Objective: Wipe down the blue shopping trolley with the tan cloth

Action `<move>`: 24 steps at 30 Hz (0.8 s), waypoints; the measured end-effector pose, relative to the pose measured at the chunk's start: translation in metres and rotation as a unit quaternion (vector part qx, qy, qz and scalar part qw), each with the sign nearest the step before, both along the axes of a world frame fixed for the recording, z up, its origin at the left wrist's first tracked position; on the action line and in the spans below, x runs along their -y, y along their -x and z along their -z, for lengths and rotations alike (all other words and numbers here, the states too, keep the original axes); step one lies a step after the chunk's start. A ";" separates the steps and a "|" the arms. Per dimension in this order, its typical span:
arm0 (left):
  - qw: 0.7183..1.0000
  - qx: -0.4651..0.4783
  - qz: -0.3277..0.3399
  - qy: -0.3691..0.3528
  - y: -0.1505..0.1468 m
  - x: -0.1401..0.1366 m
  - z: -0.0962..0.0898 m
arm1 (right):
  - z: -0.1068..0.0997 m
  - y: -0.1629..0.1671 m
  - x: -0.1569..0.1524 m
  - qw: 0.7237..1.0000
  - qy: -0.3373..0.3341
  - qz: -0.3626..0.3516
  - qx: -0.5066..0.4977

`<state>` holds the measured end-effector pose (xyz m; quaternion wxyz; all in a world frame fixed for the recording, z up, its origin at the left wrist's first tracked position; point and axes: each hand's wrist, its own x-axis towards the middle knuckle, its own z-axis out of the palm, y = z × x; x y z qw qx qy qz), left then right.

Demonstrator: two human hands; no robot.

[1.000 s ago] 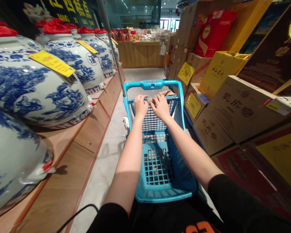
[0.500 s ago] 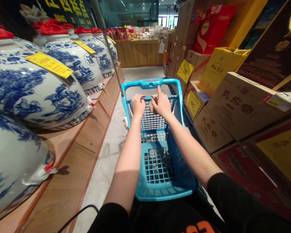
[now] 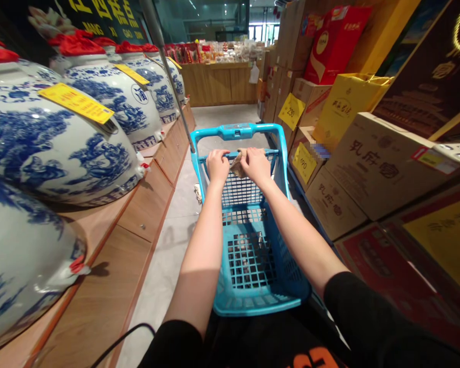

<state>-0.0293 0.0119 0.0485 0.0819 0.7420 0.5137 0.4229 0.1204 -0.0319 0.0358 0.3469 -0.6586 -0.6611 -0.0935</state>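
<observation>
A blue plastic shopping basket (image 3: pixel 260 307) with mesh walls and floor stands before me, its handle (image 3: pixel 236 132) raised at the far end. My left hand (image 3: pixel 217 164) is curled over the far rim, left of the middle. To its right, my right hand (image 3: pixel 257 164) has its fingers bent over the same rim. A crumpled brown piece of paper or cloth (image 3: pixel 236 167) shows beside the right thumb, pinned against the rim. Fingertips of both hands are hidden behind the rim.
Large blue-and-white jars (image 3: pixel 57 138) line a wooden cabinet (image 3: pixel 138 204) on the left. Stacked cartons (image 3: pixel 402 168), a yellow bag (image 3: pixel 348 110) and a red bag (image 3: pixel 335 46) crowd the right. Grey floor (image 3: pixel 230 113) leads to a wooden counter (image 3: pixel 214 84) with packaged goods.
My right index finger, stretched upward before, has bent down over the rim. More of the brown piece shows beside the right thumb. My left hand stays on the rim.
</observation>
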 end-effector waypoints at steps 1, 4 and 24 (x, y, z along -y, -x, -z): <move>1.000 -0.006 -0.001 -0.002 -0.001 0.003 -0.002 | -0.002 -0.005 0.001 1.000 0.004 0.011 -0.012; 0.999 -0.036 0.002 -0.012 -0.010 0.013 -0.006 | -0.006 -0.019 0.005 0.999 0.016 0.025 -0.038; 0.983 -0.127 -0.041 0.127 -0.033 0.038 -0.013 | -0.016 -0.009 0.013 0.997 0.047 -0.008 -0.068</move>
